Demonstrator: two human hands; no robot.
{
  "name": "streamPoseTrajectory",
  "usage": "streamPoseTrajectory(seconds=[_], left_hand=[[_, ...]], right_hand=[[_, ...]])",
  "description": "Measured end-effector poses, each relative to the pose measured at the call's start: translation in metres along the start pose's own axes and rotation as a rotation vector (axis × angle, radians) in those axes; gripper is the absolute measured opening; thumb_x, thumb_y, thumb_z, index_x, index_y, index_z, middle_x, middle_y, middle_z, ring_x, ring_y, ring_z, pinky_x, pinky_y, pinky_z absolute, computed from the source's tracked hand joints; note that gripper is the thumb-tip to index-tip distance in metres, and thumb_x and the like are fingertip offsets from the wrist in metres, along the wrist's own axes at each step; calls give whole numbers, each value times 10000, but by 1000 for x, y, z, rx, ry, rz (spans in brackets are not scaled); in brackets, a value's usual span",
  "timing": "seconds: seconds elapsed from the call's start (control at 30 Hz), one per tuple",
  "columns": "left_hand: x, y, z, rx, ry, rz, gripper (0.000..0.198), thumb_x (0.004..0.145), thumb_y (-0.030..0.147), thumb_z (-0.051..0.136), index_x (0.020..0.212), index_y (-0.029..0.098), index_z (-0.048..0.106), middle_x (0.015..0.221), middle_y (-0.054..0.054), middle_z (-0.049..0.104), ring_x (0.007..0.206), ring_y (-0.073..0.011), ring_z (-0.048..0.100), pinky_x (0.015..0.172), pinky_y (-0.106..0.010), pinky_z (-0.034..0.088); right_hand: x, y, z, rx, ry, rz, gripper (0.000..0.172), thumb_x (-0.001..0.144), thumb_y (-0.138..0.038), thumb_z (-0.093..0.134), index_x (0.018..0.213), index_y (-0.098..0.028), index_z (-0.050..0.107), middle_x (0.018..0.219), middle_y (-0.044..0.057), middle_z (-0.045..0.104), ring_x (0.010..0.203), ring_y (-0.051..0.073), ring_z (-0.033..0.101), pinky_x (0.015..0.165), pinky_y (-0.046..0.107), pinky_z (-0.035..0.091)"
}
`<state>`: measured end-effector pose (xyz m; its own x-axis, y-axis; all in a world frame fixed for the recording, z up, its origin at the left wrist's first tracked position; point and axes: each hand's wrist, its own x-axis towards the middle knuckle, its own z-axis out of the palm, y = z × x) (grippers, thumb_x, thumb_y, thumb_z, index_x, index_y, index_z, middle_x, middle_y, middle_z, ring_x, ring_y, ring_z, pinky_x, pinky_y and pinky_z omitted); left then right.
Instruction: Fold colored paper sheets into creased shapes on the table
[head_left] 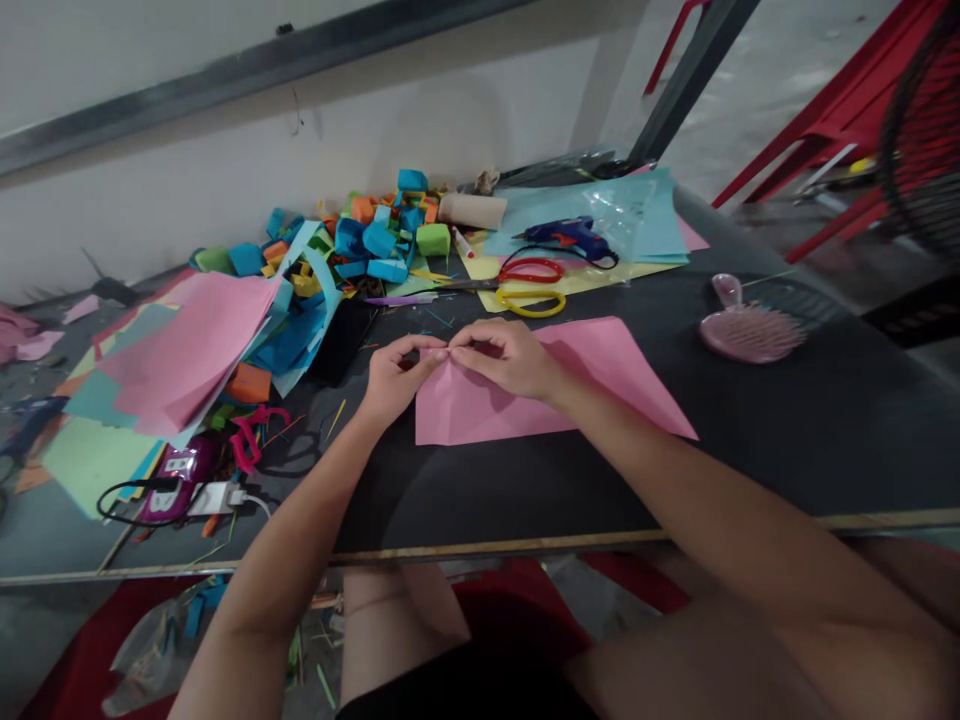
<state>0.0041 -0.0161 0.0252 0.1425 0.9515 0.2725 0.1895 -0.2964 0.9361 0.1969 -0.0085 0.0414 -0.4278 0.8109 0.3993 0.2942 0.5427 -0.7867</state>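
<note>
A sheet of pink paper [600, 365] lies on the dark table in front of me, with a crease running down near its left end. My left hand [397, 380] pinches the paper's far edge close to its left corner. Right beside it, my right hand [510, 358] grips the same edge, thumb and fingertips almost touching those of the left. Just beyond the hands rest scissors [532, 302] with one red and one yellow handle loop. The right forearm covers part of the sheet.
Folded coloured paper pieces [375, 240] are heaped at the back. A blue glue gun [574, 238] lies on blue sheets [652, 215]. Loose paper sheets [187, 350] and a purple device with a cable [180, 475] are left; a pink hairbrush [750, 333] is right.
</note>
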Motion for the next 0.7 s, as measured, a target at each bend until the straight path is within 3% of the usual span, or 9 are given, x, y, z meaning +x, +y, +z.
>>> streamPoseTrajectory(seconds=[0.7], left_hand=[[-5,10,4,-33,-41,84,363,808,549,683,842,188,670,856,-48,675,791,-157,612,720,-270,493]], right_hand=[[0,-4,7,88,70,-40,265,892,-410,548,762,-209,663,723,22,684,671,158,573,681,307,413]])
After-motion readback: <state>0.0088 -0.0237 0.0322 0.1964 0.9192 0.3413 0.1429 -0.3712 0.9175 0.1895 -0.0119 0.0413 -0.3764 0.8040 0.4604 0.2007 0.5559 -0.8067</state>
